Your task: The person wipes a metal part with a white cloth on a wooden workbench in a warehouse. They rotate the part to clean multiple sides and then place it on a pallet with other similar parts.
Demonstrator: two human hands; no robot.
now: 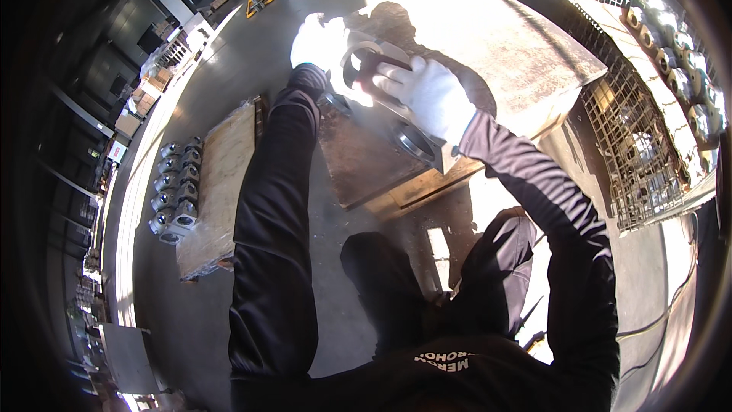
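A machined metal housing with round bores point(414, 140) rests on the brown worktable point(372, 166) before me. My left hand point(317, 43), in a white glove, grips the housing's far left end; glare washes out its fingers. My right hand point(429, 91), gloved in white too, lies over the top of the housing with its fingers stretched toward the far bore. Under those fingers is something dark and reddish, perhaps a cloth or pad; its kind cannot be told. The near bore, with a shiny inner ring, faces up beside my right wrist.
Wire mesh crates point(646, 166) stand to the right, with several metal castings point(680, 68) on the upper one. A wrapped pallet point(220, 154) and rows of castings point(174, 189) are at the left. Farther back stands a yellow pallet jack point(258, 4). Cables cross the floor at right.
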